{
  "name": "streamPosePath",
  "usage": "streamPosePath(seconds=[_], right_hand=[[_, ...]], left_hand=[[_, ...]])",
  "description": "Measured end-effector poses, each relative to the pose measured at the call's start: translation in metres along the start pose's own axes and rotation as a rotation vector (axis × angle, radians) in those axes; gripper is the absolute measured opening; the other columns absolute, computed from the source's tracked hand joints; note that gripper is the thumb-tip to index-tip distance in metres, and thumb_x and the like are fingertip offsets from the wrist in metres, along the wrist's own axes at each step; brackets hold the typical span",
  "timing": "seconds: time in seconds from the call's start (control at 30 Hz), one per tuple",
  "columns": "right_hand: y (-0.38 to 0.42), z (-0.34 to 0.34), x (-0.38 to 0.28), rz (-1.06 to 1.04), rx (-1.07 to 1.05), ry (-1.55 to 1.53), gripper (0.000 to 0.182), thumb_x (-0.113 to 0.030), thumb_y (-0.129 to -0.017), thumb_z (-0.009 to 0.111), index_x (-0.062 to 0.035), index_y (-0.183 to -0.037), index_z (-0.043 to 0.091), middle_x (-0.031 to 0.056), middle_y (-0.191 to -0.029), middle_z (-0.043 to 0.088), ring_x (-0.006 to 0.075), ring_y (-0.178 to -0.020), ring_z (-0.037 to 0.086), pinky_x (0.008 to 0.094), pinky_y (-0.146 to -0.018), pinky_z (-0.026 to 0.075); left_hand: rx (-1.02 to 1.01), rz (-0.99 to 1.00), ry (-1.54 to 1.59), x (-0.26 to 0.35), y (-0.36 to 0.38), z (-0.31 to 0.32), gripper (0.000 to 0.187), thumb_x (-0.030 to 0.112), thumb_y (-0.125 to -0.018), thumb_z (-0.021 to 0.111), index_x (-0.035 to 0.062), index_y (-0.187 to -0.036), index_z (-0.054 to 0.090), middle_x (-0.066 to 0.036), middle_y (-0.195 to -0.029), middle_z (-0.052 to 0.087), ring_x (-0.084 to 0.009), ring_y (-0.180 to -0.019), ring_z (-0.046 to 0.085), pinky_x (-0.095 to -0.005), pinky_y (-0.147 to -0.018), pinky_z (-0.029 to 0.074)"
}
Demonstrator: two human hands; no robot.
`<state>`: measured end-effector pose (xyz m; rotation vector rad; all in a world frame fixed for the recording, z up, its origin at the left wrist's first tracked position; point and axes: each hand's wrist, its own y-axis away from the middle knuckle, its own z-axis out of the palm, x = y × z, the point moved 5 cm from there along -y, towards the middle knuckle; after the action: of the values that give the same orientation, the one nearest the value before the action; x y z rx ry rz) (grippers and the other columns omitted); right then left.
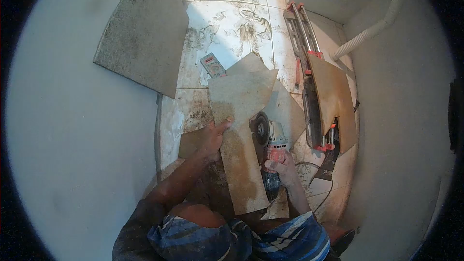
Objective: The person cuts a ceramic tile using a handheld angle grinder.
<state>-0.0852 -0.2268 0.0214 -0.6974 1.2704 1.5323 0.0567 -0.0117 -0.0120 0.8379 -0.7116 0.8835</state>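
My left hand (216,139) grips the left edge of a cut floor tile (242,89), its thumb or a finger laid over the top face. The tile's pale back is stained brown, and its right side has a notch. In my right hand (285,168) is an angle grinder (276,151) with a red and black body, held upright in the view. The grinder's dark disc (261,128) is right at the notch's edge. Other tile pieces (289,106) lie under and behind the held one.
A tile cutter (311,34) with metal rails stands on the right, a brown tile piece (329,84) lying over it. Beyond the held tile is a multimeter (212,65). A large tile (145,34) leans at the left wall. A corrugated hose (369,31) and a power cord (331,191) are at right.
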Motion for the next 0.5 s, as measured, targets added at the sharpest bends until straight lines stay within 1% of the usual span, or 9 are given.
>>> streamPosePath(seconds=[0.07, 0.1, 0.17, 0.2, 0.3, 0.37, 0.4, 0.47, 0.5], right_hand=[[0.0, -0.002, 0.004, -0.001, 0.002, 0.016, 0.041, -0.01, -0.08, 0.076, -0.0014, -0.115, 0.056, 0.003, -0.089, 0.061, 0.013, -0.071, 0.061, 0.027, -0.066, 0.052], [0.005, -0.007, -0.004, 0.019, -0.034, -0.035, 0.04, -0.01, -0.079, 0.076, -0.002, -0.113, 0.056, 0.0019, -0.089, 0.06, 0.0116, -0.07, 0.059, 0.0264, -0.064, 0.05], [0.005, -0.008, -0.003, 0.028, -0.049, -0.049, 0.038, -0.01, -0.079, 0.076, -0.0027, -0.111, 0.056, 0.0008, -0.088, 0.059, 0.0103, -0.07, 0.058, 0.0257, -0.063, 0.049], [0.004, -0.008, -0.002, 0.04, -0.098, -0.068, 0.038, -0.009, -0.079, 0.076, -0.0027, -0.111, 0.057, 0.0001, -0.087, 0.059, 0.0096, -0.07, 0.057, 0.0255, -0.062, 0.048], [0.006, -0.006, -0.007, 0.046, -0.163, -0.048, 0.039, -0.009, -0.079, 0.076, -0.0027, -0.112, 0.057, -0.001, -0.087, 0.059, 0.0085, -0.071, 0.056, 0.0248, -0.062, 0.047], [0.006, -0.003, -0.01, 0.039, -0.18, -0.009, 0.04, -0.009, -0.079, 0.076, -0.0025, -0.113, 0.057, -0.0012, -0.087, 0.059, 0.0081, -0.071, 0.055, 0.0244, -0.062, 0.046], [0.006, -0.004, -0.009, 0.023, -0.156, -0.006, 0.042, -0.009, -0.078, 0.077, -0.002, -0.114, 0.057, -0.0012, -0.088, 0.059, 0.0081, -0.072, 0.055, 0.0246, -0.062, 0.047], [0.006, -0.004, -0.01, 0.007, -0.131, -0.003, 0.043, -0.009, -0.078, 0.077, -0.0014, -0.116, 0.057, -0.0011, -0.088, 0.059, 0.0081, -0.072, 0.055, 0.0248, -0.061, 0.047], [0.007, -0.003, -0.012, 0.031, -0.136, -0.012, 0.045, -0.01, -0.078, 0.078, -0.001, -0.117, 0.057, -0.0012, -0.089, 0.06, 0.0081, -0.074, 0.056, 0.0252, -0.062, 0.047]], left_hand=[[0.033, -0.084, 0.046, 0.007, 0.005, 0.005, 0.039, 0.026, -0.095, 0.065, -0.0009, -0.121, 0.057, -0.007, -0.111, 0.065, -0.0164, -0.099, 0.062, -0.0327, -0.09, 0.049], [0.063, -0.091, 0.014, 0.017, 0.011, 0.021, 0.039, 0.026, -0.095, 0.065, -0.0009, -0.121, 0.057, -0.007, -0.111, 0.065, -0.0164, -0.099, 0.062, -0.0327, -0.09, 0.049], [0.04, -0.077, 0.082, 0.02, 0.012, 0.027, 0.04, 0.028, -0.094, 0.066, -0.0006, -0.12, 0.058, -0.007, -0.11, 0.065, -0.0169, -0.098, 0.062, -0.0326, -0.089, 0.05], [0.041, -0.077, 0.082, 0.023, 0.012, 0.028, 0.04, 0.028, -0.094, 0.066, -0.0006, -0.12, 0.058, -0.007, -0.11, 0.065, -0.0169, -0.098, 0.062, -0.0326, -0.089, 0.05], [0.034, -0.034, -0.018, 0.023, 0.008, 0.021, 0.039, 0.026, -0.094, 0.065, -0.0007, -0.121, 0.057, -0.007, -0.11, 0.065, -0.0171, -0.099, 0.062, -0.0335, -0.089, 0.05], [0.022, 0.092, -0.239, 0.008, -0.003, 0.002, 0.039, 0.023, -0.094, 0.065, 0.0002, -0.124, 0.055, -0.007, -0.112, 0.064, -0.0173, -0.098, 0.063, -0.0356, -0.087, 0.052], [0.023, 0.092, -0.239, 0.013, 0.0, 0.007, 0.039, 0.023, -0.094, 0.065, 0.0002, -0.124, 0.055, -0.007, -0.112, 0.064, -0.0173, -0.098, 0.063, -0.0356, -0.087, 0.052], [0.035, -0.095, 0.124, 0.02, 0.008, 0.024, 0.038, 0.022, -0.094, 0.064, 0.0009, -0.124, 0.055, -0.008, -0.114, 0.064, -0.0178, -0.096, 0.064, -0.0371, -0.085, 0.053], [0.035, -0.096, 0.124, 0.015, 0.003, 0.017, 0.038, 0.022, -0.094, 0.064, 0.0009, -0.124, 0.055, -0.008, -0.114, 0.064, -0.0178, -0.096, 0.064, -0.0371, -0.085, 0.053]])
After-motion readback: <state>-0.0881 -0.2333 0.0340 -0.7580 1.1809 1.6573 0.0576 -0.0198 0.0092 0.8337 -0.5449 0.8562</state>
